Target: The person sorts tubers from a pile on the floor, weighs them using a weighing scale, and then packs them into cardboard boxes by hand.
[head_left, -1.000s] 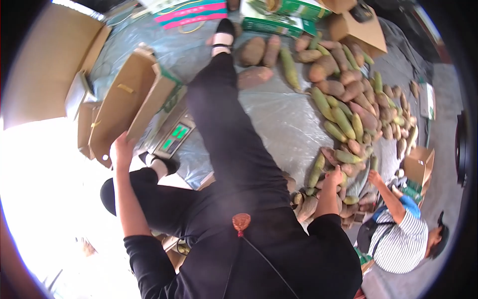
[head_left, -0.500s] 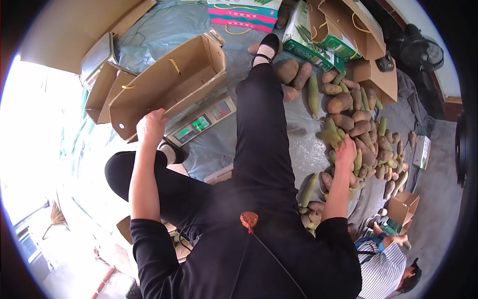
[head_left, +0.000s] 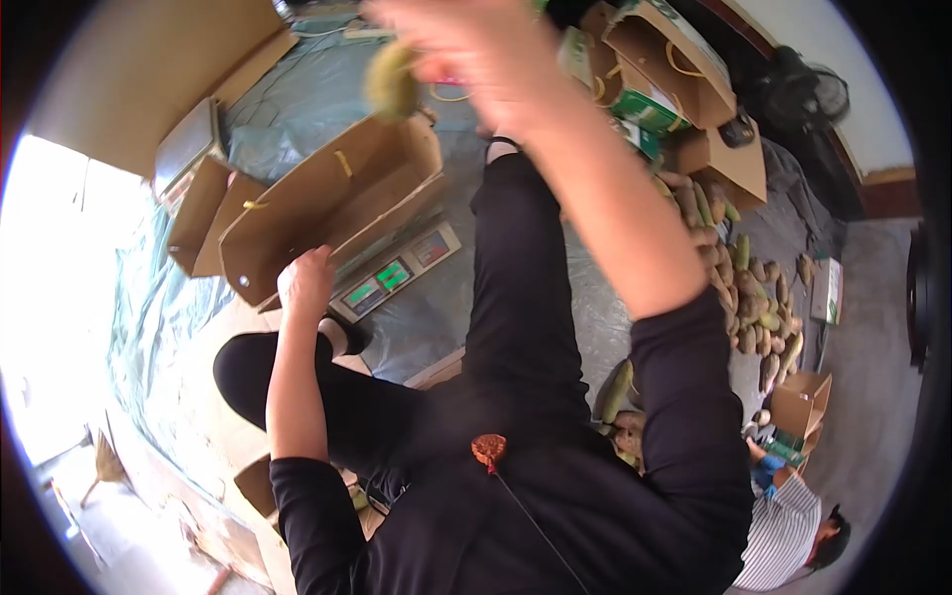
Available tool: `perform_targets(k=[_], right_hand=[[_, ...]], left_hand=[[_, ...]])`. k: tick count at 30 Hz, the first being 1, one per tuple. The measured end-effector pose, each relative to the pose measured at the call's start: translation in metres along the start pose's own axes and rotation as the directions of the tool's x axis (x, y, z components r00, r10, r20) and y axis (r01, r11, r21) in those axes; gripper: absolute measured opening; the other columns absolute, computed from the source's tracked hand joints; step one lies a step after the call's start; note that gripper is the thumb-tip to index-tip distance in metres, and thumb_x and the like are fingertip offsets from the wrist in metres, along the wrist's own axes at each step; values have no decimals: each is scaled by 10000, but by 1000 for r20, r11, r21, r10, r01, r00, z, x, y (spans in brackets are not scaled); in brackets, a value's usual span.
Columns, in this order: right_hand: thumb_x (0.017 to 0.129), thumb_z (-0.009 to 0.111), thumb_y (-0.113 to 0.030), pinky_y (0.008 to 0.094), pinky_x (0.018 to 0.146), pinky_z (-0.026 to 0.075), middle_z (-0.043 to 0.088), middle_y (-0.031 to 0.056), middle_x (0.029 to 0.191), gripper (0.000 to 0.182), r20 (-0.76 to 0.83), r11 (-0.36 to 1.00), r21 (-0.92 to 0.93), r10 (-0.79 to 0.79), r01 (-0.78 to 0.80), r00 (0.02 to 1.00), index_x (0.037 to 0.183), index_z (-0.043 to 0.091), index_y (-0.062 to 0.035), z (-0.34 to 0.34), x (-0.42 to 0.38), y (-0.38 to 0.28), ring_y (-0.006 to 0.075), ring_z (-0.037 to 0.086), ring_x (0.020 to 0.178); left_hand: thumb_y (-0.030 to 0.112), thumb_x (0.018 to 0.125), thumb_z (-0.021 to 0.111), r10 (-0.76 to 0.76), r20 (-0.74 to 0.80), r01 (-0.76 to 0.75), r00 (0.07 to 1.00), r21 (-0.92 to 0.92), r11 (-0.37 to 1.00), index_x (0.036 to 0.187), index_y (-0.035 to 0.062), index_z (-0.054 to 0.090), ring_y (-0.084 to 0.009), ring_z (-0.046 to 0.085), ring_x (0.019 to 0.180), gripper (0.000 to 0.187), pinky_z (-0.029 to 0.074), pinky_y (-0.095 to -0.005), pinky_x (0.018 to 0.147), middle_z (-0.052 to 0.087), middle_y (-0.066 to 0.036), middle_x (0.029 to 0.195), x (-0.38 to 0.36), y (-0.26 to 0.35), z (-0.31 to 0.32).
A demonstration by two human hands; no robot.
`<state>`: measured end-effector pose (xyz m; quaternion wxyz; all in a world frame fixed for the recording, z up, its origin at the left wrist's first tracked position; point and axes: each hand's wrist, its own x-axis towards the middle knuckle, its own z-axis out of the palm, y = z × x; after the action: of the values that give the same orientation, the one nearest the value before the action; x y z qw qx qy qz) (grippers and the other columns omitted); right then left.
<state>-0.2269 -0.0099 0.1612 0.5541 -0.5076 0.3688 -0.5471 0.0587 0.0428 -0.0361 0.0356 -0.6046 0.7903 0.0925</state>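
Observation:
My left hand point(head_left: 305, 281) is closed on the near edge of a long open cardboard box point(head_left: 297, 188), tilted over a scale point(head_left: 392, 276) with lit green displays. High in front of me, blurred by motion, my right hand point(head_left: 486, 59) grips a green cucumber-like vegetable point(head_left: 394, 81). This vegetable is left of the fingers, above the box's far right end. To the right lies a pile of brown and green elongated vegetables point(head_left: 759, 307), partly hidden by my right arm.
Open cartons point(head_left: 684, 59) stand at the upper right beside a black fan point(head_left: 808, 89). A co-worker in a striped shirt point(head_left: 783, 540) is at the lower right, near a small carton point(head_left: 798, 402). More vegetables point(head_left: 617, 392) lie beside my right leg. Plastic sheeting covers the floor.
My right hand has lifted away from the pile and swung up and left, carrying a green vegetable. My left hand stays at the box edge.

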Motion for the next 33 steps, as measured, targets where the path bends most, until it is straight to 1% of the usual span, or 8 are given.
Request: perform_targets(k=[2,5,11,14,22,26,31,33], right_hand=[[730,737,-297,262,555,419,552,10,649,272,-76,983,-111,-155,146,985,727,635,-44,34,23,42,94,521,610],[660,645,-240,429,653,502,620,224,687,246,-99,919,-366,-191,143,977,657,652,6,93,52,120,369,614,654],[688,716,-259,385,746,537,693,119,900,242,-32,647,-744,217,-168,976,831,712,-63,147,28,235,298,660,885],[690,735,-162,398,735,551,680,62,1066,301,3,382,-877,609,-290,793,985,719,-107,118,22,240,228,644,1002],[765,680,-303,404,701,512,688,102,897,207,200,676,-734,124,65,972,857,707,-119,43,7,160,289,651,840],[805,644,-237,375,654,499,683,99,784,175,-3,770,-594,-290,231,957,854,684,-74,-40,-49,100,256,656,746],[845,631,-182,256,631,475,644,51,747,186,-542,915,-389,-135,-105,830,875,650,0,-156,-144,131,97,599,705],[809,594,-253,356,688,494,667,118,823,206,-711,769,-455,-10,-449,703,863,682,-75,-202,-192,185,271,646,781]], left_hand=[[142,776,611,17,-39,-16,999,15,1000,946,113,624,-340,624,875,173,499,-441,733,652,-140,892,0,-1,7],[138,785,603,56,-50,-56,997,1,998,963,103,623,-351,623,853,183,496,-450,716,645,-159,858,1,2,10],[212,809,619,-22,-59,12,998,-156,988,891,14,643,-391,622,765,215,487,-423,660,630,-234,801,9,-11,27],[141,814,600,32,-35,-39,999,-216,976,936,10,628,-387,616,771,181,479,-427,665,630,-224,804,7,0,14],[117,761,627,96,-40,-101,995,-143,985,931,61,626,-377,612,781,179,471,-438,680,633,-183,806,5,4,8],[145,782,629,84,-22,-86,996,-166,982,918,58,627,-369,619,790,162,474,-429,686,642,-175,826,5,7,4],[119,790,607,127,-51,-134,991,-151,979,944,36,613,-367,621,801,175,477,-415,704,642,-183,831,7,1,9],[111,793,601,122,-49,-128,991,-135,983,951,34,610,-371,619,799,176,478,-414,707,640,-185,829,8,-2,12]])
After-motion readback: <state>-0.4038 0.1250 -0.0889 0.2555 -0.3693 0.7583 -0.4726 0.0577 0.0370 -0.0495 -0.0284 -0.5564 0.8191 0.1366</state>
